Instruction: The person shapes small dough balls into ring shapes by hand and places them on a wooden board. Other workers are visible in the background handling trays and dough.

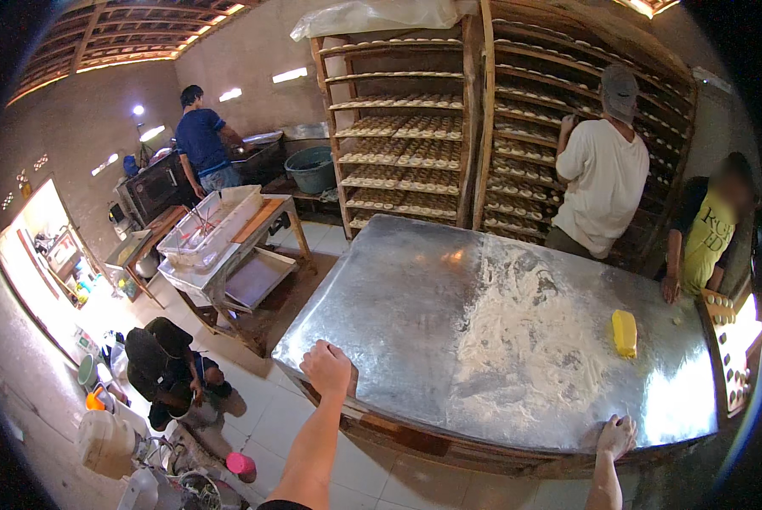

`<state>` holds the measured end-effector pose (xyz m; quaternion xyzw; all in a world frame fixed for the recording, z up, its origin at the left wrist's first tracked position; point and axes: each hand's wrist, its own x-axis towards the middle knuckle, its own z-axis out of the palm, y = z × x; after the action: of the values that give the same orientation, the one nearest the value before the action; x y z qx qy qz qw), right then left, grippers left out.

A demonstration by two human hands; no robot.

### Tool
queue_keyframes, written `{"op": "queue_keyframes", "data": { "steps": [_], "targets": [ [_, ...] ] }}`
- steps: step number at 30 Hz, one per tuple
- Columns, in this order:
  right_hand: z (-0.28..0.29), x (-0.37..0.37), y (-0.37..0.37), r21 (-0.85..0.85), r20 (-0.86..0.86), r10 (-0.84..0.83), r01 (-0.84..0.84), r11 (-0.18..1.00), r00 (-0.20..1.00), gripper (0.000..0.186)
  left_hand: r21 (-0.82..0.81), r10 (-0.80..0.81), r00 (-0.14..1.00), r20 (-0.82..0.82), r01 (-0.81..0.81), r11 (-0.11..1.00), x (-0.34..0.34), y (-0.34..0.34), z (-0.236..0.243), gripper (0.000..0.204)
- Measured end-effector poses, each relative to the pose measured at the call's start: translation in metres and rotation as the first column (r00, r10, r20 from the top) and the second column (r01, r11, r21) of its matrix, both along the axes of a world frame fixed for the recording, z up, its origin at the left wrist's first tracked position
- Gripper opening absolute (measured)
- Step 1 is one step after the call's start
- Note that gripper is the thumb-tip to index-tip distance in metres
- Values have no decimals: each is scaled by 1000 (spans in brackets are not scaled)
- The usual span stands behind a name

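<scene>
Fingers of both hands looked bent; whether they were closed on the table's rim, I could not tell. One metal table (pixel 389 314) stood before the person, the left hand (pixel 326 371) at its near edge by the left corner, the right hand (pixel 616 437) at the same edge farther right. On it lay one patch of flour (pixel 525 327) and one yellow block (pixel 625 333). Beyond stood two tall racks (pixel 486 127). Four other people were around: one in blue (pixel 204 140), one in white (pixel 606 187), one in yellow (pixel 702 238), one in black (pixel 161 361).
</scene>
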<state>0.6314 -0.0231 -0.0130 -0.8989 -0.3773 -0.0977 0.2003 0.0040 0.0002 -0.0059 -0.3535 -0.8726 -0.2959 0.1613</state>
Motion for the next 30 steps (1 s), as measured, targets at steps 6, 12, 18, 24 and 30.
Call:
{"op": "queue_keyframes", "data": {
  "steps": [6,12,18,24,30],
  "targets": [
    [4,-4,-1,13,0,-12,12,1000,1000,27,-10,3,1000,8,-3,1000,0,0,2,15],
    [5,-4,0,-32,-41,-35,34,999,999,26,-7,2,1000,4,-2,1000,2,-1,4,14],
    [3,-3,1,-4,-19,-22,22,1000,1000,26,-7,-10,1000,11,10,1000,1,-1,4,15],
    [6,-6,-1,-5,-29,-19,19,1000,999,26,-14,-10,999,44,10,1000,2,-2,4,15],
    [9,-7,-1,-24,-57,-22,21,999,998,26,-33,-12,999,41,13,999,2,-1,4,16]
  ]
}}
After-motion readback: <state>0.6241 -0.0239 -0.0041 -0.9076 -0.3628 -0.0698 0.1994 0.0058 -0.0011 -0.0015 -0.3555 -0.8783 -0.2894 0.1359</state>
